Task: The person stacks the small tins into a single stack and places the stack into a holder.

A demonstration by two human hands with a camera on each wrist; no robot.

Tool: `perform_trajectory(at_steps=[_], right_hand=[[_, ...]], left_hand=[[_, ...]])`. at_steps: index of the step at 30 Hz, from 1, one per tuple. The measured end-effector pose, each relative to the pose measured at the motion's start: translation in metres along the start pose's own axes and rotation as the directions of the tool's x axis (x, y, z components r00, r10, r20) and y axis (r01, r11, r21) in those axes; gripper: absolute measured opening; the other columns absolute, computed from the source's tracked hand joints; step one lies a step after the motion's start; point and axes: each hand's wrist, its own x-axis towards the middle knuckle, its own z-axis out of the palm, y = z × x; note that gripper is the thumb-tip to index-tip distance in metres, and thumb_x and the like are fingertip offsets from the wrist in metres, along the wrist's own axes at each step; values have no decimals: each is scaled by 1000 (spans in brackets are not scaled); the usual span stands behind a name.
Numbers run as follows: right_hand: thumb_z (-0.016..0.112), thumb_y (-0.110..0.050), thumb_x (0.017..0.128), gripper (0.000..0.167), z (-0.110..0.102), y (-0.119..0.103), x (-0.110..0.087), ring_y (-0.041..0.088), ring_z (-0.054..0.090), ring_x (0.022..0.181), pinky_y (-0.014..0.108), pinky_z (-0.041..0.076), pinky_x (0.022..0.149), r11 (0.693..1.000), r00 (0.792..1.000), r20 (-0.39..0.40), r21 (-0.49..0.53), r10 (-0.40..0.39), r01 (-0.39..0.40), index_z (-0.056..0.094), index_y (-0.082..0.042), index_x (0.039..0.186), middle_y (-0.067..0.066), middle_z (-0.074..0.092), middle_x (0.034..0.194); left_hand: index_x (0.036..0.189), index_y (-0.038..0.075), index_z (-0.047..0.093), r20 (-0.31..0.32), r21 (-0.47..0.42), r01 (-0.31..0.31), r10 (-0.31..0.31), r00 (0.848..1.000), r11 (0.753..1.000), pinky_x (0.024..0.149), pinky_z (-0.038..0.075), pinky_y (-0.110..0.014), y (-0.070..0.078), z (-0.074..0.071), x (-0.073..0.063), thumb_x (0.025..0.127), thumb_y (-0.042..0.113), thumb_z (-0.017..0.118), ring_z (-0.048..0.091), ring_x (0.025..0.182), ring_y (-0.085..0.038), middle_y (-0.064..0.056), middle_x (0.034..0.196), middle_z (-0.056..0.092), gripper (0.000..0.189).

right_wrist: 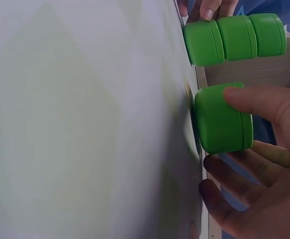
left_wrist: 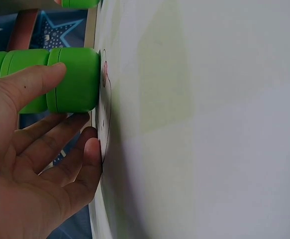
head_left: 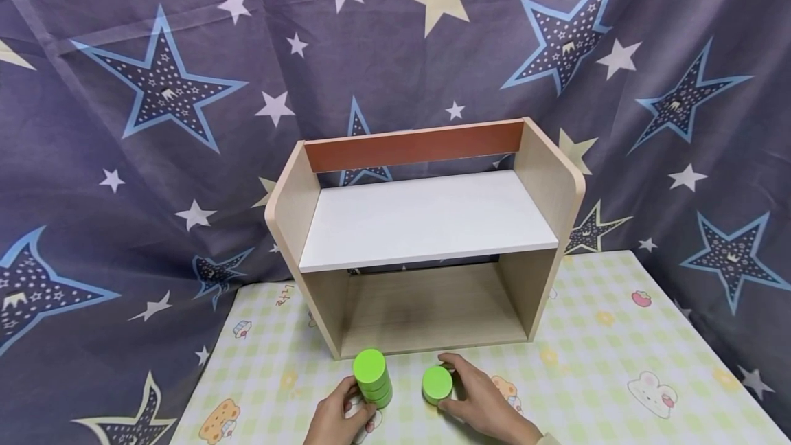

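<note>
Three green containers (right_wrist: 237, 39) form one upright stack (head_left: 373, 380) on the table (head_left: 593, 335), and a single container (head_left: 437, 384) stands upright just to the right of it. We judge that everything turns on the narrow gap between these two: they sit almost level in depth, well inside the table's left and right edges, and the stack's long axis is vertical.

The left hand (head_left: 334, 417) is nearer the stack and comes at it from the left and near side; we see its thumb and fingers pinching it low down, the thumb on the lowest container. The right hand (head_left: 485, 400) is nearer the single container and sits to its right, fingers curved about it, pinching with the thumb on the near side. So neither palm fills the gap.

Just beyond both, we find the front bottom edge of a shelf unit (head_left: 426, 218), which limits room toward the back. Sideways, we judge the room wider toward the table's right edge than toward its left; the near edge is out of view.
</note>
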Motion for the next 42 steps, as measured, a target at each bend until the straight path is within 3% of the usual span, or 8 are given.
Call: perform_trajectory(at_steps=[8, 15, 25, 35, 42], right_hand=[[82, -24, 84, 72, -2, -4, 0, 21, 58, 115, 47, 48, 97, 1000, 1000, 0, 19, -18, 18, 46, -3, 143, -1, 62, 124], [81, -25, 86, 72, -10, -10, 2, 17, 59, 110, 42, 51, 93, 996, 999, 16, 82, -29, 28, 45, -3, 145, -1, 61, 124], [81, -27, 86, 70, -18, -20, 3, 16, 59, 111, 43, 53, 88, 996, 997, -21, 48, -75, 75, 45, -14, 145, -3, 62, 125], [82, -26, 86, 71, -27, -30, 6, 16, 62, 104, 46, 54, 83, 992, 991, -43, 16, -124, 125, 46, -5, 144, 0, 64, 123], [82, -26, 86, 70, -34, -38, 9, 17, 63, 103, 44, 54, 84, 988, 986, -69, 11, -154, 155, 47, -6, 142, -2, 64, 122]], left_hand=[[132, 6, 60, -3, 23, 2, -2, 1000, 1000, 75, 50, -39, -2, 1, 0, 86, 39, 78, 62, 95, -22, -11, 119, 69, 59], [132, 5, 59, -7, 3, 2, -2, 1000, 1000, 79, 53, -42, 1, 0, 0, 86, 38, 79, 64, 104, -30, -12, 119, 68, 60], [133, 4, 59, -5, -16, -5, 5, 1000, 1000, 80, 53, -45, 1, 0, -1, 87, 36, 79, 64, 106, -32, -14, 120, 68, 59], [132, 4, 59, -6, -15, -7, 7, 1000, 1000, 82, 54, -46, 0, 0, -1, 87, 35, 79, 63, 109, -36, -14, 120, 68, 59], [132, 5, 59, -8, -8, 5, -5, 1000, 1000, 81, 54, -45, 1, 0, 0, 86, 37, 79, 64, 106, -34, -12, 119, 68, 59]])
